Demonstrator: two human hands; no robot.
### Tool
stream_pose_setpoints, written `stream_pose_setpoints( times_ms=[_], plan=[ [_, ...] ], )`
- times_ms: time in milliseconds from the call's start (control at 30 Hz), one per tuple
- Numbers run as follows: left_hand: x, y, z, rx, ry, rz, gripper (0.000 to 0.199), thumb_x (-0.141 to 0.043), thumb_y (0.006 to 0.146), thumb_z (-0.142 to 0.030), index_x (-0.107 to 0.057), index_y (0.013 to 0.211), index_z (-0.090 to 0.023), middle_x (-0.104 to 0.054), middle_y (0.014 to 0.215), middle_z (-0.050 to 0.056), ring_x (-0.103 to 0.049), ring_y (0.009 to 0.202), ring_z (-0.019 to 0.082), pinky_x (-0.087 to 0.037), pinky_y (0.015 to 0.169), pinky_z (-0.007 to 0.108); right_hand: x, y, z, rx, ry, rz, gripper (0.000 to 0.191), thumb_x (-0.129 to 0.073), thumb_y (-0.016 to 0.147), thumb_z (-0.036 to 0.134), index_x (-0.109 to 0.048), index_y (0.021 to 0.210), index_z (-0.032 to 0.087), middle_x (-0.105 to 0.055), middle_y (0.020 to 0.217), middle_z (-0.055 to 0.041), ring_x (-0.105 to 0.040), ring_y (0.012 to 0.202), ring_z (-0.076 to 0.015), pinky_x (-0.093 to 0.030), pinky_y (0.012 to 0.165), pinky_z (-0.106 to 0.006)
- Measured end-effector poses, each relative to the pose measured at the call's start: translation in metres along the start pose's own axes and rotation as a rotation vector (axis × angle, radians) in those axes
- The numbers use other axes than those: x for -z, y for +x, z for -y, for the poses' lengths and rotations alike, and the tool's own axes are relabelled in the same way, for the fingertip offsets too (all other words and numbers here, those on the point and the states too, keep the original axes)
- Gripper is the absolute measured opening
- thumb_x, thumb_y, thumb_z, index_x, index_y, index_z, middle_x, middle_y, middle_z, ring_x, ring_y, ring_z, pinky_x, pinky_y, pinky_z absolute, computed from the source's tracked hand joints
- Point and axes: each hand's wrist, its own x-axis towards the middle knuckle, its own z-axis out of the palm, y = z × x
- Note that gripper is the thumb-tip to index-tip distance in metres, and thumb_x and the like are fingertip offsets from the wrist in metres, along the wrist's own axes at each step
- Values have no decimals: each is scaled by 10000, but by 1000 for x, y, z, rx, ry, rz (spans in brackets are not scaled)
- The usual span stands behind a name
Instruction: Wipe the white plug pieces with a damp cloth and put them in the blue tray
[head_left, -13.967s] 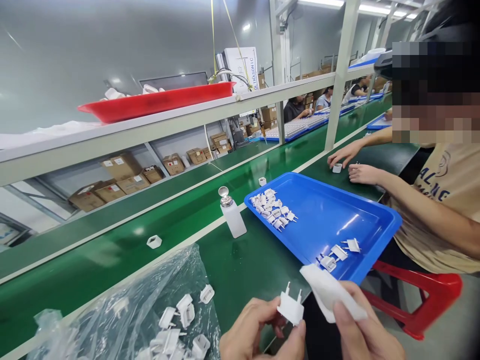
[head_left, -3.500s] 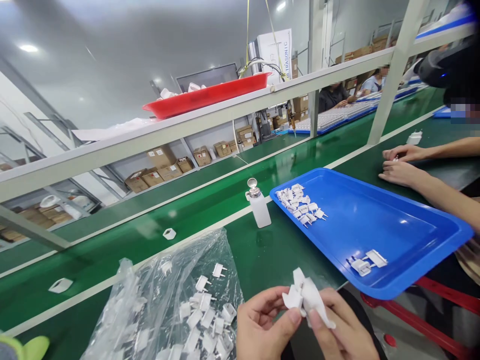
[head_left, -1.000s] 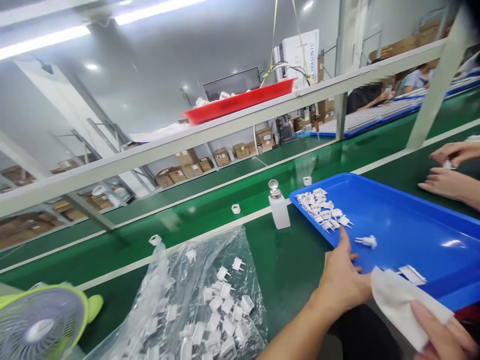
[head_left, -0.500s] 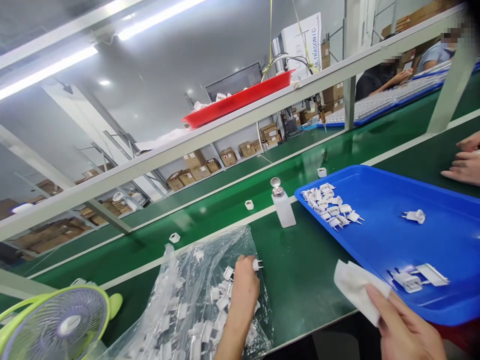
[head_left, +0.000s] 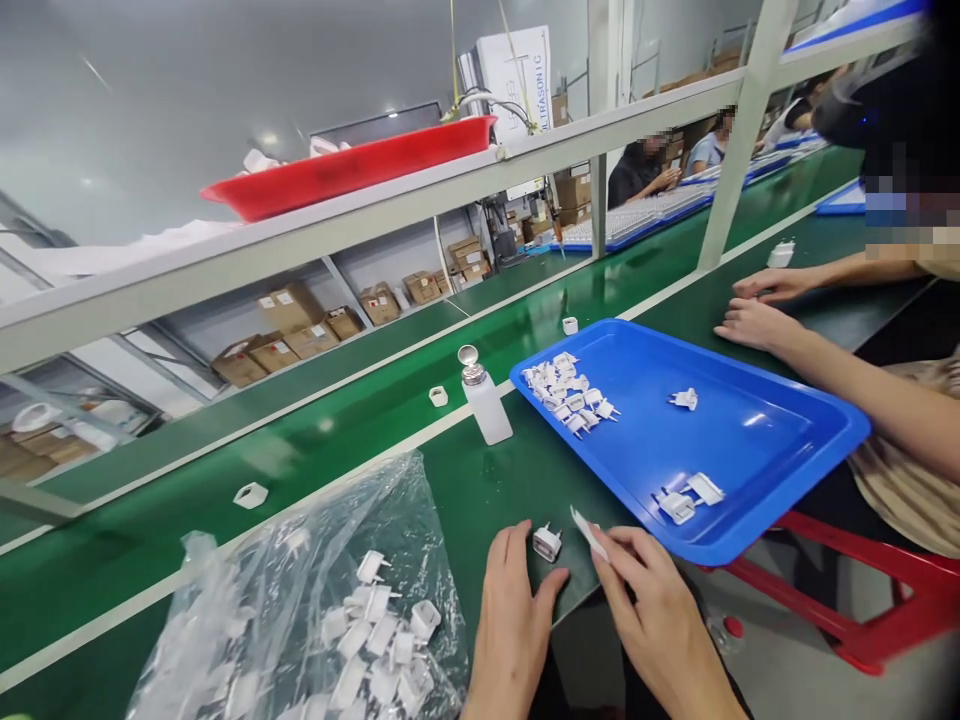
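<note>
My left hand [head_left: 517, 610] is at the table's front edge, thumb and fingers spread. A white plug adapter [head_left: 547, 542] with two pins sits in the gap between them; the hand is not closed on it, and I cannot tell whether a fingertip touches it. My right hand [head_left: 649, 600] pinches a folded white cloth [head_left: 589, 532], seen nearly edge-on, just right of the adapter. Left of my hands, a clear plastic bag [head_left: 409, 500] holds many more white adapters [head_left: 382, 632]. To the right, a blue tray [head_left: 757, 400] carries a cluster of adapters [head_left: 574, 395] at its left end and several loose ones.
A white pump bottle [head_left: 489, 412] with its metal lid raised stands behind my hands. White housings [head_left: 251, 495] lie on the green belt [head_left: 360, 420]. A co-worker's hands [head_left: 761, 315] rest beyond the tray. Overhead, a red tray [head_left: 352, 170] sits on a shelf; a red stool [head_left: 862, 590] is below right.
My left hand has moved right from the bag, bringing an adapter to the table edge. My right hand with the cloth has come in beside it. The view has turned right.
</note>
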Motion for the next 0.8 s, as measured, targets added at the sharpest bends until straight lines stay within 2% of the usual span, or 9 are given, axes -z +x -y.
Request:
stream_pose_setpoints(
  times_ms=[67, 167, 233, 367, 467, 567, 700, 800],
  plan=[
    [-6, 2, 2, -46, 1, 4, 294, -588, 923, -110, -678, 1194, -179, -716, 1123, 115, -685, 999, 281, -569, 892, 443, -5, -2, -2, 173, -88, 52, 387, -461, 1067, 273, -628, 1417, 265, -677, 1262, -75, -596, 1110, -241, -486, 941, -378],
    [-9, 6, 6, -84, -16, 24, 375, -465, 909, -6, -697, 1168, -147, -728, 1039, 120, -699, 948, 253, -588, 858, 419, -14, -7, -2, 367, -164, 157, 452, -478, 1039, 138, -572, 1467, 252, -652, 1438, -34, -573, 1139, -242, -477, 958, -407],
    [-7, 9, 10, -106, -31, 37, 438, -433, 881, 34, -701, 1186, -129, -731, 1006, 118, -710, 912, 229, -600, 832, 381, -16, -8, 0, 461, -233, 230, 467, -481, 1030, 99, -549, 1480, 207, -631, 1481, -56, -577, 1119, -255, -478, 926, -440],
    [-1, 13, 13, -144, -46, 73, 451, -491, 839, 57, -734, 1146, -165, -733, 912, 71, -711, 835, 206, -604, 771, 324, -14, 10, 7, 472, -260, 305, 427, -466, 1056, 125, -536, 1477, 133, -669, 1423, -129, -593, 1072, -268, -487, 841, -450],
    [0, 15, 12, -154, -37, 73, 491, -508, 812, 87, -740, 1143, -191, -735, 897, 53, -711, 829, 205, -599, 750, 307, -9, 33, 15, 460, -234, 352, 381, -451, 1071, 139, -599, 1419, 183, -724, 1340, -89, -604, 1042, -237, -496, 793, -396],
    [-5, 13, 11, -146, -13, 37, 488, -481, 808, 103, -736, 1134, -155, -726, 896, 81, -698, 834, 226, -601, 731, 325, -7, 42, 18, 477, -221, 383, 361, -456, 1072, 146, -637, 1373, 231, -741, 1300, -47, -615, 1035, -220, -503, 786, -377],
    [-13, 10, 12, -124, 5, 13, 494, -420, 832, 109, -722, 1137, -135, -727, 945, 112, -694, 875, 241, -608, 743, 345, -10, 26, 11, 541, -240, 349, 444, -456, 1049, 123, -531, 1487, 127, -691, 1388, -126, -625, 1073, -285, -520, 791, -444],
    [-11, 11, 10, -106, 26, 16, 471, -419, 823, 115, -726, 1088, -125, -733, 946, 121, -705, 879, 248, -604, 753, 355, -9, 7, 2, 578, -243, 292, 466, -459, 1025, 101, -558, 1476, 156, -689, 1404, -83, -645, 1046, -290, -543, 811, -466]
  ],
)
